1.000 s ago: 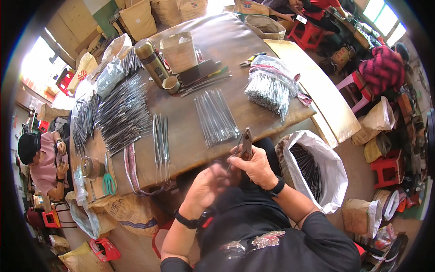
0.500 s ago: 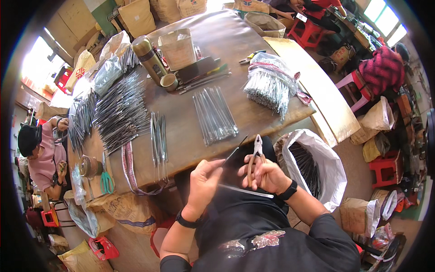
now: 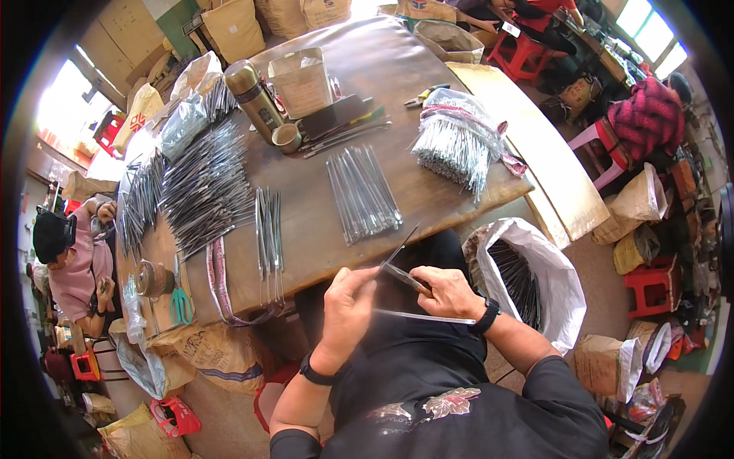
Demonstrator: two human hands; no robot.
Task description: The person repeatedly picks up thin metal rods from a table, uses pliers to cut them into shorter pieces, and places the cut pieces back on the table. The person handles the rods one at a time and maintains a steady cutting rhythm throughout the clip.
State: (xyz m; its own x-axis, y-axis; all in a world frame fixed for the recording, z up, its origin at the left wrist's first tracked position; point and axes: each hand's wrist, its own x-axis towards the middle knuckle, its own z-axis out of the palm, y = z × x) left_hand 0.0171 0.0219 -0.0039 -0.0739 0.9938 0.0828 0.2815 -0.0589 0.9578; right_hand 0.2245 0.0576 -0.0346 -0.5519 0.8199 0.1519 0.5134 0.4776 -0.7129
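My left hand (image 3: 348, 302) is closed on a thin dark metal strip (image 3: 403, 242), whose end sticks up past the fingers toward the table edge. A pale, flat strip (image 3: 424, 316) also runs from under that hand toward my right wrist; whether the two are one piece, I cannot tell. My right hand (image 3: 451, 294) grips a pair of pliers (image 3: 405, 277), palm turned down. The jaws of the pliers meet the dark strip right at my left fingertips. Ahead on the table lies a neat row of metal strips (image 3: 363, 193), with a narrower bundle of strips (image 3: 268, 233) left of it.
A large heap of dark strips (image 3: 205, 183) covers the table's left side. A bagged bundle of strips (image 3: 455, 149) lies at right, a thermos (image 3: 252, 99) and cup (image 3: 287, 138) farther back. Beside my right arm stands a white sack (image 3: 562, 306). Another person (image 3: 80, 260) works at left.
My right hand has turned over and moved left, bringing the pliers from upright down to the strip at my left fingertips. My left hand has barely moved.
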